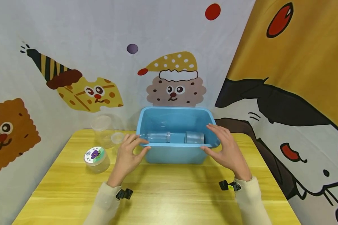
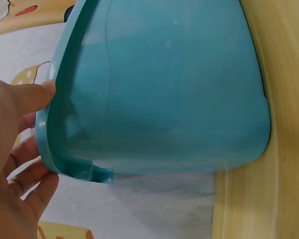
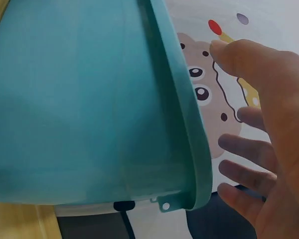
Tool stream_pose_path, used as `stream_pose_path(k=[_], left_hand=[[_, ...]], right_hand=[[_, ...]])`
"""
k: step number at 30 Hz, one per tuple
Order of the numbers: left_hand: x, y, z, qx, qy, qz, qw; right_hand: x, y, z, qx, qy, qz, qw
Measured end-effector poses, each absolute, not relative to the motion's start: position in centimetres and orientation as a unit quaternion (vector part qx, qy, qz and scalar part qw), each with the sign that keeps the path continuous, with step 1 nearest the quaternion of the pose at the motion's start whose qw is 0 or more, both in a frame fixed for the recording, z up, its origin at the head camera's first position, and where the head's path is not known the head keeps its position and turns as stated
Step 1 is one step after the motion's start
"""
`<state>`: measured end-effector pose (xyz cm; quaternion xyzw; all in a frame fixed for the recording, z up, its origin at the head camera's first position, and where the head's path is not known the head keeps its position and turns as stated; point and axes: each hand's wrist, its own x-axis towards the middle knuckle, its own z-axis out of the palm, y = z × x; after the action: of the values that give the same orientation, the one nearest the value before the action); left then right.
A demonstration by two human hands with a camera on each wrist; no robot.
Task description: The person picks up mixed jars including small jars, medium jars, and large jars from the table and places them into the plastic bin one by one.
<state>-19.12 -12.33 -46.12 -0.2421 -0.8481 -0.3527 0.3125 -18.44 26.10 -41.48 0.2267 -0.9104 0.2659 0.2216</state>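
- The blue bin [image 1: 176,155] is standing on the tabletop [image 1: 174,193] near its far edge, in front of a printed cloth [image 1: 73,28].
- The left hand [image 1: 128,156] is pinching the bin's rim at the near left corner, its thumb lying on the outer side.
- The right hand [image 1: 228,150] is holding nothing; its fingers are spreading beside the near right corner, and the right wrist view is showing a gap between thumb and rim.
- With only one corner being gripped, a pull or lift now would probably be swinging or tipping the bin, since the right side is lacking support.
- Any such tilt could be sending the loose contents rolling, their round walls offering little to stop them.
- A leftward swing could be knocking the containers standing on that side, and the left forearm is passing close to them too.
- Inside the bin, one clear jar [image 1: 157,137] is lying on its side at the left; a second clear container [image 1: 194,137] is resting at the right, well apart from it.
- Outside, a tall clear cup [image 1: 102,123], a small clear container [image 1: 117,138] and a flower-lidded jar [image 1: 97,159] are standing together; no contents are showing.
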Motion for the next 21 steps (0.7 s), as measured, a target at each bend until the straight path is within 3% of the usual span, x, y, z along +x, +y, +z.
stream_pose_path(k=[7, 21], left_hand=[[-19.0, -12.5, -46.0, -0.238, -0.853, -0.351, 0.303], [-18.8, -12.5, -45.9, -0.239, -0.849, -0.361, 0.303]], right_hand=[[-17.9, 26.4, -42.8, 0.232, -0.905, 0.276, 0.226], [-17.5, 25.8, -44.3, 0.224, -0.887, 0.265, 0.305]])
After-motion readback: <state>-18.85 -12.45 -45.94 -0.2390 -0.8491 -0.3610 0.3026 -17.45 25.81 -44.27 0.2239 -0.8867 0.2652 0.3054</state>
